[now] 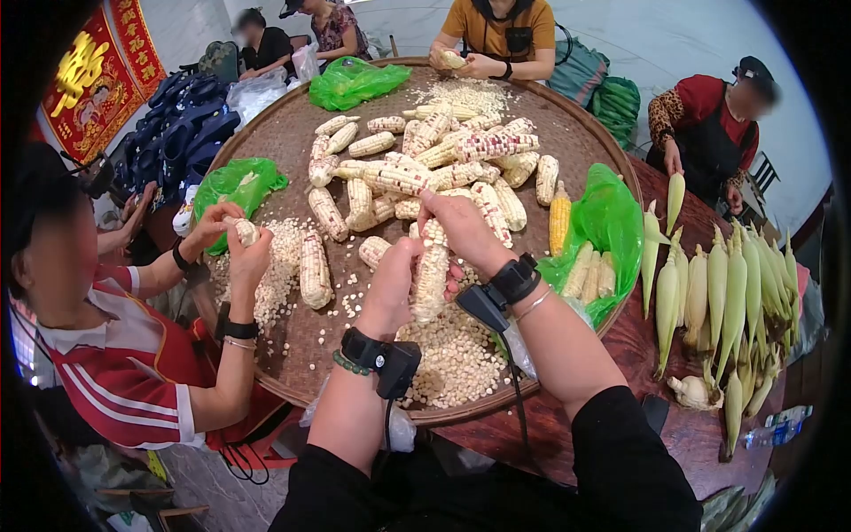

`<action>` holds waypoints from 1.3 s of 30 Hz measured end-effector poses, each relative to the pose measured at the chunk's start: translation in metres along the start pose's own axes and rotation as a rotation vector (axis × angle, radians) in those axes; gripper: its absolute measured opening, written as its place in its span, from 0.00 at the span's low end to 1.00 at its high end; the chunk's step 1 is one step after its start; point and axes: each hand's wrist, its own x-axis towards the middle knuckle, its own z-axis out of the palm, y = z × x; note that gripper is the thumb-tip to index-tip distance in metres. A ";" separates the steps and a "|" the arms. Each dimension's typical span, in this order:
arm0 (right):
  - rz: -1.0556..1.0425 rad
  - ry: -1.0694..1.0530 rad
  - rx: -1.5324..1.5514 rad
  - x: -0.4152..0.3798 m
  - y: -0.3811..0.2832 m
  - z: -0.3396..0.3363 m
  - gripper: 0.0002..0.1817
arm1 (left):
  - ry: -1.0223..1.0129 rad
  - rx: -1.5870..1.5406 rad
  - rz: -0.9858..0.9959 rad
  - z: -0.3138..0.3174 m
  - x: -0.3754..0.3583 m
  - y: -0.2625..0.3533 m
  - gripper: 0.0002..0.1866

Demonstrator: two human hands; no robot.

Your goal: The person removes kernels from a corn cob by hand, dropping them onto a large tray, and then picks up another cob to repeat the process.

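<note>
An ear of corn (431,282), partly stripped of its kernels, stands nearly upright between my hands. My left hand (390,288) wraps its lower left side, and my right hand (463,232) grips its upper end, thumb on top. Beneath them, a heap of loose kernels (456,359) lies on the round woven tray (292,350). Beyond my hands is a pile of white and purple-speckled corn ears (390,177). One speckled ear (315,270) lies apart to the left. Each wrist wears a strapped device with a cable.
Green plastic bags (603,222) sit on the tray; the right one holds cobs beside a yellow ear (559,218). Husked corn (736,284) covers the wooden table at right. A co-worker (115,346) at left holds a cob; others work at the far side and right.
</note>
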 end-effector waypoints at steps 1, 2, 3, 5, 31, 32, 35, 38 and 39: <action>-0.020 0.013 0.009 0.001 0.002 0.000 0.24 | 0.000 0.001 0.000 0.000 0.001 -0.001 0.24; -0.040 0.027 0.019 0.003 0.004 -0.001 0.24 | 0.002 0.001 -0.015 -0.001 0.003 -0.002 0.25; -0.040 0.027 0.018 0.004 0.004 -0.002 0.24 | 0.003 0.001 -0.029 -0.001 0.004 -0.002 0.27; -0.024 0.071 -0.032 0.006 0.007 -0.003 0.24 | -0.006 -0.025 -0.010 0.000 0.004 -0.001 0.28; -0.075 0.086 -0.039 0.012 0.016 -0.007 0.21 | 0.141 0.179 0.151 0.006 -0.003 0.002 0.17; -0.076 0.102 -0.043 0.011 0.013 -0.005 0.21 | 0.141 0.179 0.151 0.005 -0.003 0.002 0.17; -0.079 0.080 -0.012 0.006 0.004 -0.003 0.21 | 0.210 0.170 0.094 0.006 -0.001 0.003 0.20; -0.092 0.100 -0.055 0.009 0.009 -0.005 0.21 | 0.211 0.146 0.085 0.005 0.001 0.001 0.22; -0.092 0.101 -0.054 0.011 0.012 -0.006 0.21 | 0.216 0.068 0.044 0.010 -0.001 0.005 0.23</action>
